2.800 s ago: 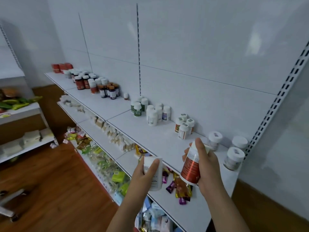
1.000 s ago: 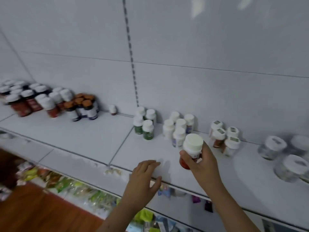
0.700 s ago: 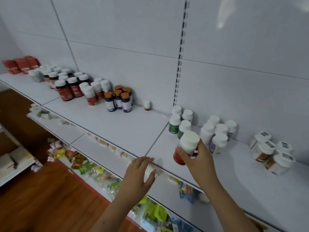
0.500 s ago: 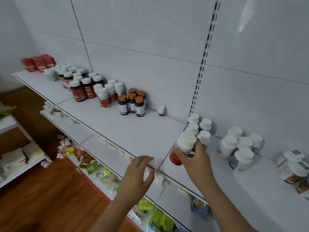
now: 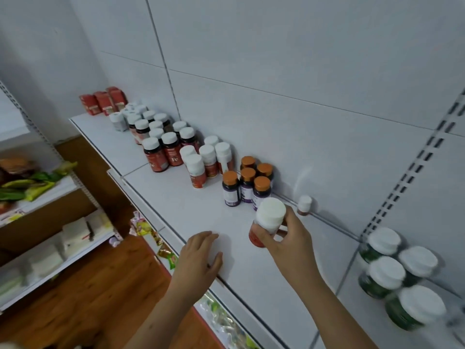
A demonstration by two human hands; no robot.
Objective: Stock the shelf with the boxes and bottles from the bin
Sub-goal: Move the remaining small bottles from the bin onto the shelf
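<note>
My right hand (image 5: 289, 238) grips a red bottle with a white cap (image 5: 270, 214), held upright just above the white shelf (image 5: 191, 205). It hovers right in front of the orange-capped purple bottles (image 5: 247, 182). Matching red bottles with white caps (image 5: 201, 162) stand further left in a small group. My left hand (image 5: 201, 258) rests palm down on the shelf's front edge with its fingers extended; I see nothing in it. The bin is out of view.
Dark red bottles (image 5: 161, 152) and red boxes (image 5: 103, 102) fill the far left of the shelf. A tiny bottle (image 5: 304, 204) stands at the back wall. Green bottles (image 5: 387, 273) stand at right. Lower shelves hold packets (image 5: 221, 321); a side rack (image 5: 50, 187) stands left.
My right hand has carried the red bottle leftward along the shelf, from the green bottles to the orange-capped ones. My left hand slid left along the shelf edge. The white box it held earlier is gone.
</note>
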